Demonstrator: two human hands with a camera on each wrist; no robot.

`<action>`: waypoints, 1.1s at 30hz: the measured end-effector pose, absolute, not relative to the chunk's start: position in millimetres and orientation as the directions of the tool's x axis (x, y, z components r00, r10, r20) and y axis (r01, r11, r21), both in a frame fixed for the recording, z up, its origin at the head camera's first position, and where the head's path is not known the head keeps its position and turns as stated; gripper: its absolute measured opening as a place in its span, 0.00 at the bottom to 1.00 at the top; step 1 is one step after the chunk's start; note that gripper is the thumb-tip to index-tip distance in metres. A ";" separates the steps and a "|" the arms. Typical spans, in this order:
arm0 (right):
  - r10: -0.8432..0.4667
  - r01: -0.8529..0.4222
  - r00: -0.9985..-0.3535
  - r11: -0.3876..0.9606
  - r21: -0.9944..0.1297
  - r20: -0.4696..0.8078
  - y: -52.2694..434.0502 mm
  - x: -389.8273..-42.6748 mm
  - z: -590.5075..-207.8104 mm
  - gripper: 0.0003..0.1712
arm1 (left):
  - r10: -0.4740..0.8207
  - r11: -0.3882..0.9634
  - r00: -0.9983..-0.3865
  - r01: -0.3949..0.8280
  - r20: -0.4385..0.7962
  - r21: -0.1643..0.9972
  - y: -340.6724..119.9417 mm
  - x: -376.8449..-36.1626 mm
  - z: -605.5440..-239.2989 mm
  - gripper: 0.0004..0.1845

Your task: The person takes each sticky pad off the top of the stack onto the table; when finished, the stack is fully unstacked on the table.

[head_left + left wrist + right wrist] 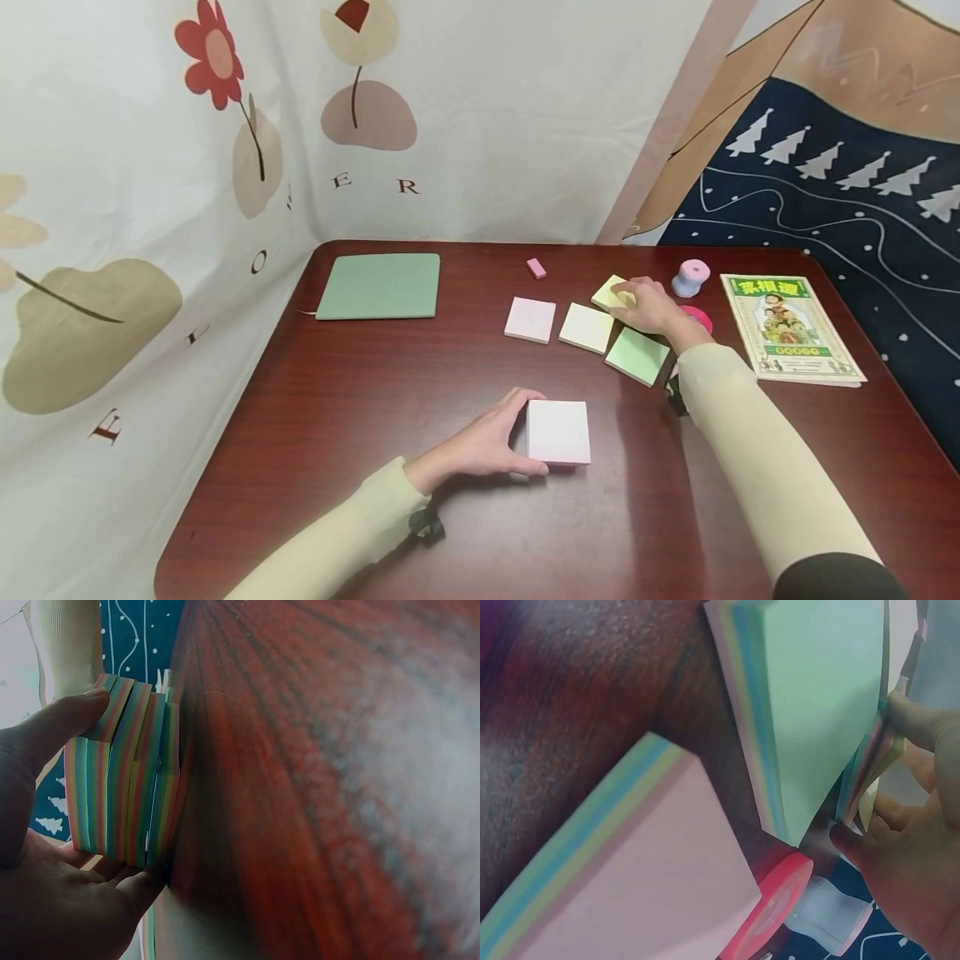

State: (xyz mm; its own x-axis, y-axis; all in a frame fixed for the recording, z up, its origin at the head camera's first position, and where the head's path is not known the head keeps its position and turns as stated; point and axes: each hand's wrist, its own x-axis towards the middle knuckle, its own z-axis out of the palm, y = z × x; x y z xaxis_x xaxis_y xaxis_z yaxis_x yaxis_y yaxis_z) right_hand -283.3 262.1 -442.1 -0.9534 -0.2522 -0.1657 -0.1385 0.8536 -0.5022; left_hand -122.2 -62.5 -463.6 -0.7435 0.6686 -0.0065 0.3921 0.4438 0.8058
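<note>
Pale right sleeve spans a red-brown worktop; the left hand's fingers clamp a stack of sticky pads, while the right hand's pinch a yellow pad, beyond and right of the stack.

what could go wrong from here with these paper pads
The stack of pads shows gaps and uneven edges, so it might slide apart if the left hand loosens. The right hand grips the yellow pad close to the green pad, and could nudge it. The pink disc beside that wrist might get knocked.
</note>
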 end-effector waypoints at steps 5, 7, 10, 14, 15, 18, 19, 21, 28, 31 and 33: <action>-0.257 -0.128 -0.945 0.860 -0.495 -0.202 263.4 -283.2 -441.5 0.32 | 0.668 0.445 -0.744 0.391 -0.008 0.806 -62.4 -122.5 -463.2 0.45; -0.263 -0.131 -0.942 0.859 -0.496 -0.207 263.6 -282.7 -440.6 0.32 | 0.669 0.442 -0.743 0.395 -0.003 0.805 -62.3 -122.7 -463.0 0.45; -0.269 -0.136 -0.941 0.855 -0.500 -0.205 264.1 -282.0 -438.8 0.32 | 0.669 0.442 -0.743 0.396 -0.003 0.805 -62.1 -122.9 -463.2 0.45; -0.262 -0.141 -0.948 0.855 -0.499 -0.182 264.3 -278.1 -434.6 0.33 | 0.672 0.441 -0.741 0.397 -0.003 0.805 -61.6 -123.2 -463.2 0.45; -0.266 -0.152 -0.950 0.853 -0.499 -0.164 263.9 -276.6 -433.3 0.33 | 0.672 0.441 -0.741 0.397 -0.003 0.805 -61.6 -123.2 -463.0 0.45; -0.304 -0.226 -0.950 0.834 -0.504 -0.077 259.8 -269.7 -428.6 0.31 | 0.671 0.440 -0.742 0.396 -0.001 0.806 -61.8 -122.9 -462.0 0.45; -0.329 -0.265 -0.944 0.820 -0.507 -0.038 256.7 -266.1 -426.7 0.30 | 0.671 0.438 -0.742 0.396 0.001 0.807 -61.9 -122.8 -461.7 0.45; -0.390 -0.353 -0.920 0.782 -0.514 0.040 247.6 -256.6 -422.5 0.28 | 0.668 0.439 -0.744 0.394 0.000 0.808 -62.1 -122.7 -461.2 0.45; -0.576 -0.538 -0.810 0.659 -0.525 0.107 200.8 -192.1 -412.6 0.30 | 0.667 0.440 -0.745 0.399 0.005 0.805 -62.0 -123.2 -461.8 0.45; -0.658 -0.606 -0.745 0.602 -0.520 0.108 184.2 -161.8 -411.8 0.29 | 0.667 0.447 -0.745 0.395 -0.005 0.803 -61.8 -123.5 -462.5 0.45; -0.695 -0.644 -0.710 0.575 -0.505 0.114 177.0 -145.5 -413.4 0.30 | 0.667 0.460 -0.745 0.397 -0.015 0.794 -61.6 -123.5 -462.5 0.47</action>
State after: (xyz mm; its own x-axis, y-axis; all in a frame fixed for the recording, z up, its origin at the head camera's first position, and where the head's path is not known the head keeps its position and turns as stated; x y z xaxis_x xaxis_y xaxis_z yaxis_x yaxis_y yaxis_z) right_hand -145.5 177.0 -413.4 -0.7097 -0.6953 0.1135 -0.6438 0.5746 -0.5053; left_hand -123.5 -61.6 -462.5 -0.7447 0.6672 -0.0150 0.3965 0.4605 0.7942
